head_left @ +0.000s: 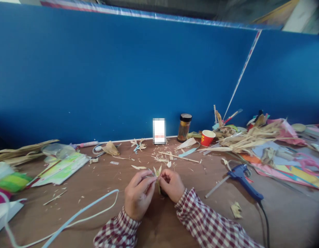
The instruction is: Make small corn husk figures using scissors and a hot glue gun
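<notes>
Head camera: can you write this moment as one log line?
left hand: pinches husk | right hand: pinches husk | glue gun: lies on table, to the right

Craft workshop: glue gun point(242, 179), dried husks point(248, 137), scraps on worktable point(102, 186)

Brown wood table point(175, 224), v. cluttered. Centre: straw scraps point(161, 159) scattered, w/ thin stick point(178, 157) lying across them. Back edge by blue wall: jar point(184, 127) w/ black lid, red paper cup point(207, 137) just to its right. Right side: pile of dried husks point(249, 137) over coloured papers point(286, 165); blue glue gun point(243, 177) nearer front, husk scrap point(236, 209) beside its cable. Left: printed sheet point(61, 169), dried leaves point(19, 151), clear plastic bag point(58, 150). Front left: pale blue cord point(79, 213) looping across.
</notes>
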The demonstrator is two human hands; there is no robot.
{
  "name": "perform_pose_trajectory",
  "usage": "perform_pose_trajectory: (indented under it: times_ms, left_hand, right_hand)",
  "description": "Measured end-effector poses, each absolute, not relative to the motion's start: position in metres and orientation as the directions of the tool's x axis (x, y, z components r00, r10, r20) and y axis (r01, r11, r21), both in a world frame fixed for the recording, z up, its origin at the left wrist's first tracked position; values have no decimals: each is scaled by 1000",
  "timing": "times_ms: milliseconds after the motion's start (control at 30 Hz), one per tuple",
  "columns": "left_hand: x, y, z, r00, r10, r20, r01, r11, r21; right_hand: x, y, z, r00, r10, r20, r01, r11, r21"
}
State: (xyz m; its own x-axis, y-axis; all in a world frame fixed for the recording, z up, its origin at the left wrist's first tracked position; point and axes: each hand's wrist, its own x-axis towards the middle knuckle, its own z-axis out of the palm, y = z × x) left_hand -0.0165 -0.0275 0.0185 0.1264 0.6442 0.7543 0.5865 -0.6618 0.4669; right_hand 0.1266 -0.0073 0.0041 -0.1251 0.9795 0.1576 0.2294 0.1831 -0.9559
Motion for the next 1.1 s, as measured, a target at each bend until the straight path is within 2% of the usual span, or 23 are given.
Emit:
perform_pose_trajectory:
  times_ms: [200, 367, 467, 600, 833, 1100]
  left_hand:
    - [-10, -30, 19, 130, 781, 611, 407, -604, 685]
    - [-10, -34, 22, 143, 796, 588, 387, -592, 707]
    - [-11, -33, 21, 78, 834, 546, 378, -531, 758]
    - [-12, -27, 17, 20, 826, 563, 392, -524, 756]
    - [-11, -23, 11, -18, 886, 462, 274, -441, 855]
    - [-8, -24, 13, -60, 923, 380, 190, -363, 912]
  right_hand:
    - [127, -10, 11, -91, 969, 230, 294, 247, -923]
    - [128, -13, 13, -91, 939, 333, 379, 342, -860]
    - [127, -16, 13, -105, 916, 388, 460, 391, -797]
    - [127, -17, 13, -116, 897, 427, 541, 418, -730]
    - [127, -17, 12, -108, 898, 426, 553, 410, -725]
    - [128, -17, 14, -104, 902, 418, 495, 412, -765]
